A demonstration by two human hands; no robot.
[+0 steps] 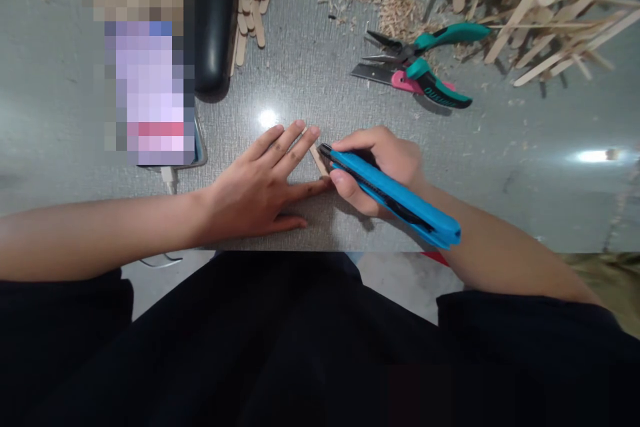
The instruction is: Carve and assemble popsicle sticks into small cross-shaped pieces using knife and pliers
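To the far side and left of my left hand [260, 183] I see a phone [155, 90] with a black oval case [210, 23] beside it, while that hand is spread flat, its fingers at a thin wooden stick [317, 159]. Just right of it, I have the right hand [390, 159] closed around a blue utility knife [397, 197], nose at the stick; beyond that hand lie pliers [445, 90], then, farther right, loose sticks [526, 5].

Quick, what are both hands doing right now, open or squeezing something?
Left hand: open, palm down, touching a thin wooden stick.
Right hand: closed, holding a blue utility knife.
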